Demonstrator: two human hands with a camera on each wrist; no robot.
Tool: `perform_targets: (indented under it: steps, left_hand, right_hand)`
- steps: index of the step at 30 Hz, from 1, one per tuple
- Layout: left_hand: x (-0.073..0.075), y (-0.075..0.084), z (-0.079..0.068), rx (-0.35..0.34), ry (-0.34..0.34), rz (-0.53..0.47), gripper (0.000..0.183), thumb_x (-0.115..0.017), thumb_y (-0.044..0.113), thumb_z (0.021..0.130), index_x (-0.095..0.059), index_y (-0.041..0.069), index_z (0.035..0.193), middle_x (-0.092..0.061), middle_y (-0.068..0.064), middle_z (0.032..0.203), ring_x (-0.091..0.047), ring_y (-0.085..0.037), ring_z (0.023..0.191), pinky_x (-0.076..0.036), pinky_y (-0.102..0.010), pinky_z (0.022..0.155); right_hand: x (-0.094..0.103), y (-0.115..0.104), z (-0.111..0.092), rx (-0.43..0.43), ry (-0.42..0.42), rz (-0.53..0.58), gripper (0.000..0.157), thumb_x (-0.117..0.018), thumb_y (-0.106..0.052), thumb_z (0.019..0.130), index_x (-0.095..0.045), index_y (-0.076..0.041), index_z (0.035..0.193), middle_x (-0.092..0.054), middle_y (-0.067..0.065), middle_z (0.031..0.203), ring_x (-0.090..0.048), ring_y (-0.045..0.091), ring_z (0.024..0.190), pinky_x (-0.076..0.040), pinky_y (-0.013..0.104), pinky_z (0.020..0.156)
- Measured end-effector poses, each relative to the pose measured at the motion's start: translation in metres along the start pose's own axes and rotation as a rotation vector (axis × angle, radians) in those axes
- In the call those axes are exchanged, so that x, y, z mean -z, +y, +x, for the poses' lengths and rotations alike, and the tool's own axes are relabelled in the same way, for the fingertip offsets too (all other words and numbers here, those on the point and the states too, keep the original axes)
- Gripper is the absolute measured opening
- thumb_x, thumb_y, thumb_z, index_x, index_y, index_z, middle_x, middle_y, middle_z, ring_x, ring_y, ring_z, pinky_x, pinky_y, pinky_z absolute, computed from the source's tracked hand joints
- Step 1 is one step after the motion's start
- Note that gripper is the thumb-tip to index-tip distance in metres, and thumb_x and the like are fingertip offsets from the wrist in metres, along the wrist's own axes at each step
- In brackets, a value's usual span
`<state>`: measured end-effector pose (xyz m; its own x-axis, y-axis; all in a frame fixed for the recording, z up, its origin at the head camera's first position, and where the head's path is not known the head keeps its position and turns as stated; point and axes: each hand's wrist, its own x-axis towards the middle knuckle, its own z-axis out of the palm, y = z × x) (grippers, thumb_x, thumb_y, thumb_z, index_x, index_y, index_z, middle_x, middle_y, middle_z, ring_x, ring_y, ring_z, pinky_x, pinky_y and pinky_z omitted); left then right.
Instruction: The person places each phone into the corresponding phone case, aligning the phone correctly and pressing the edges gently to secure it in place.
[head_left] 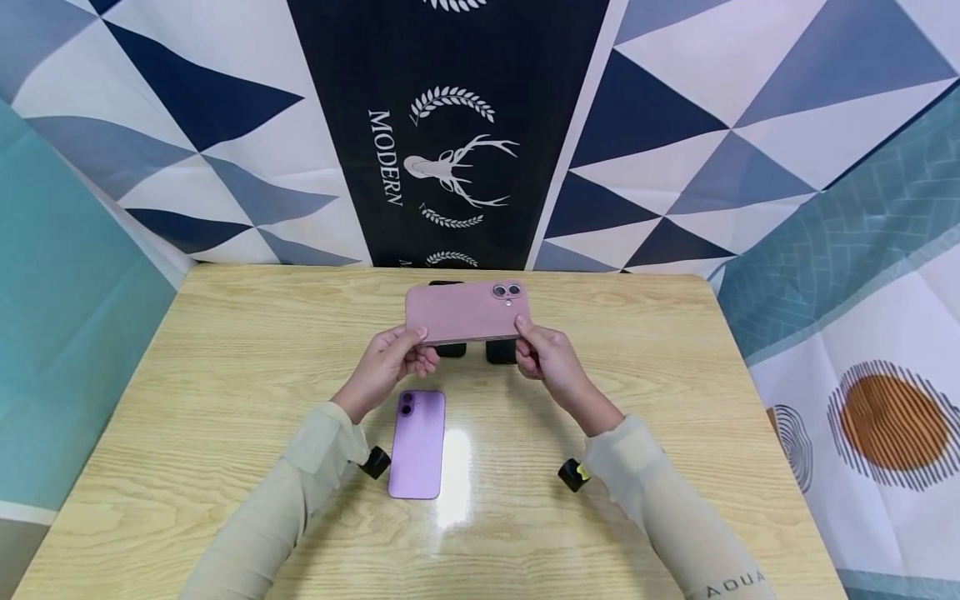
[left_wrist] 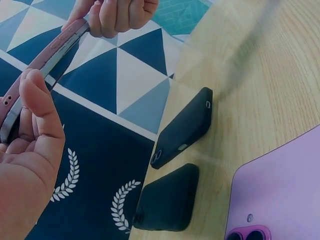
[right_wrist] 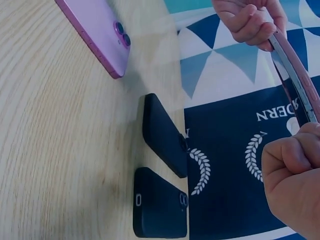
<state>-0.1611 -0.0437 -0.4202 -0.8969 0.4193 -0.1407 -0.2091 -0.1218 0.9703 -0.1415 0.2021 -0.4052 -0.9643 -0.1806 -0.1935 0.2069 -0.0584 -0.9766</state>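
Observation:
Both hands hold a phone in a pink case (head_left: 467, 310) sideways above the table, its back with two cameras facing up. My left hand (head_left: 386, 362) pinches its left end, thumb on top. My right hand (head_left: 551, 357) pinches the right end below the cameras. In the left wrist view, a silver edge shows along the pink case's side (left_wrist: 55, 47). Nearest below the left hand, a purple phone (head_left: 417, 450) lies back up on the table. Behind the held phone are two black phone cases (left_wrist: 185, 130), partly hidden in the head view; whether they contain phones I cannot tell.
The light wood table (head_left: 247, 375) reaches back to a patterned cloth wall (head_left: 247, 150) with blue triangles and a dark deer panel. At the right hangs another printed cloth (head_left: 847, 400). Small black wrist devices (head_left: 573, 475) sit under both sleeves.

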Motion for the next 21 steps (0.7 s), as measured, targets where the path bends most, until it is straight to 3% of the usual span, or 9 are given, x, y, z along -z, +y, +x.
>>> perform_targets:
  steps: [10, 17, 21]
  left_hand:
    - [-0.0002, -0.0014, 0.0013, -0.006, 0.002, 0.009, 0.025, -0.039, 0.021, 0.100, -0.055, 0.002, 0.094, -0.065, 0.005, 0.074, -0.060, -0.007, 0.066, -0.050, -0.017, 0.061]
    - [0.0016, -0.0027, 0.0000, 0.007, 0.030, 0.024, 0.027, -0.041, 0.026, 0.100, -0.055, 0.005, 0.091, -0.064, 0.005, 0.075, -0.060, -0.007, 0.068, -0.051, -0.018, 0.062]
    - [0.0006, -0.0035, -0.0001, 0.002, 0.031, 0.018, 0.027, -0.040, 0.026, 0.100, -0.054, 0.005, 0.092, -0.064, 0.005, 0.075, -0.060, -0.007, 0.068, -0.050, -0.018, 0.062]
  right_hand:
    - [0.0009, 0.0078, 0.0008, 0.008, 0.023, 0.037, 0.043, -0.039, -0.033, 0.101, -0.043, -0.009, 0.066, -0.042, -0.005, 0.049, -0.035, 0.005, 0.044, -0.025, 0.017, 0.044]
    - [0.0029, 0.0058, 0.0019, -0.043, -0.049, -0.045, 0.053, -0.038, -0.049, 0.098, -0.044, -0.009, 0.065, -0.043, -0.005, 0.049, -0.035, 0.007, 0.043, -0.028, 0.019, 0.043]
    - [0.0024, 0.0049, 0.0029, -0.073, -0.085, -0.086, 0.053, -0.039, -0.048, 0.098, -0.045, -0.010, 0.062, -0.042, -0.005, 0.048, -0.035, 0.008, 0.041, -0.028, 0.020, 0.043]
